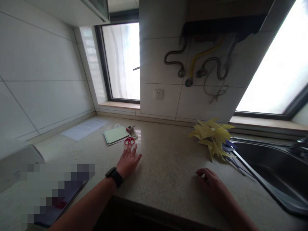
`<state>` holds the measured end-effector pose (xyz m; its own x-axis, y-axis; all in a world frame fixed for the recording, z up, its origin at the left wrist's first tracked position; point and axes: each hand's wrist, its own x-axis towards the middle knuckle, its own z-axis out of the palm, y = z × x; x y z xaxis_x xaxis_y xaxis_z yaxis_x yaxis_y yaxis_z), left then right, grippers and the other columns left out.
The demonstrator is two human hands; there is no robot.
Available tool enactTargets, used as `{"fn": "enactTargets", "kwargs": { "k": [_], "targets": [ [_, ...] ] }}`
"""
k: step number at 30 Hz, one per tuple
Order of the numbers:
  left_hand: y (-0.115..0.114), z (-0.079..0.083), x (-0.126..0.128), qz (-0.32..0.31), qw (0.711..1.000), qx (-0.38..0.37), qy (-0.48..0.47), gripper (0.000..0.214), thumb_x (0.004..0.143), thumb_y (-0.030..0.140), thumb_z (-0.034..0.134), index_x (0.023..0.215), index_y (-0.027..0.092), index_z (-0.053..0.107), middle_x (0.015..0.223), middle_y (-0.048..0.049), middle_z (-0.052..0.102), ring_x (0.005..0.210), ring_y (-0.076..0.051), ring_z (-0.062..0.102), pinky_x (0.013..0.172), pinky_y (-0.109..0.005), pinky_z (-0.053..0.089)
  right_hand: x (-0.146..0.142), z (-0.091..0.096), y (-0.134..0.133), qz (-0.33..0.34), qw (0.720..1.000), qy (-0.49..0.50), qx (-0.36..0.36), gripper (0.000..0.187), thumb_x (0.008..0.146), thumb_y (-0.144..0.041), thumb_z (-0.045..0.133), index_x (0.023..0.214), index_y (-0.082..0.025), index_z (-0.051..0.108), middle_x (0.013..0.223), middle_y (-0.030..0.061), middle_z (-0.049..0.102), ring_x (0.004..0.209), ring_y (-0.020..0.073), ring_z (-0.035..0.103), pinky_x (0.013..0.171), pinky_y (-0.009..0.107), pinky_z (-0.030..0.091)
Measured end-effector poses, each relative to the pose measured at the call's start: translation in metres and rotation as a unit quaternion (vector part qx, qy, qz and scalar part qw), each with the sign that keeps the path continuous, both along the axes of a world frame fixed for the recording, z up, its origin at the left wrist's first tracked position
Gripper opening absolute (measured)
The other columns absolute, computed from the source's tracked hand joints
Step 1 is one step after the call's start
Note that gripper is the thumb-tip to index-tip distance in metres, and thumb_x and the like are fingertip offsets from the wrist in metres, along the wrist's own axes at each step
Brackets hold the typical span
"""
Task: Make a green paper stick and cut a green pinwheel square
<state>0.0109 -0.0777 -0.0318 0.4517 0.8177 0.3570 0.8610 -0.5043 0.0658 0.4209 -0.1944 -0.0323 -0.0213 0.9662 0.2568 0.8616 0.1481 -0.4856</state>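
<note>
My left hand [129, 159], with a dark watch on its wrist, reaches over the counter with fingers spread. Its fingertips are at the red handles of a pair of scissors [129, 140], and I cannot tell whether they touch. Beside the scissors lie a stack of pale green paper [117, 135], a small pale ring like a tape roll [133, 137] and a small red-and-dark item [130, 129]. My right hand [211, 180] rests loosely curved near the counter's front, nothing visible in it. Beyond it are pointed yellow paper shapes [213, 136] with dark strips or stems.
A steel sink [264, 160] is set into the counter [163, 166] at right. At the back left lies a printed sheet [85, 127]. A blurred-out patch [55, 192] covers something at front left. Pipes [194, 61] and a socket [158, 94] are on the wall.
</note>
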Motion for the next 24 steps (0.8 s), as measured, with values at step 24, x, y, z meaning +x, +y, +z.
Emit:
{"fn": "enactTargets", "kwargs": {
  "k": [24],
  "targets": [
    [-0.05, 0.004, 0.018, -0.103, 0.988, -0.111, 0.01, 0.06, 0.099, 0.052, 0.046, 0.152, 0.024, 0.042, 0.159, -0.016, 0.038, 0.148, -0.035, 0.033, 0.12, -0.054, 0.025, 0.006, -0.007, 0.004, -0.008, 0.999, 0.025, 0.022, 0.023, 0.091, -0.039, 0.049, 0.09, -0.024, 0.067, 0.092, 0.0069, 0.072, 0.084, 0.0243, 0.068, 0.08, 0.039, 0.052]
  ]
}}
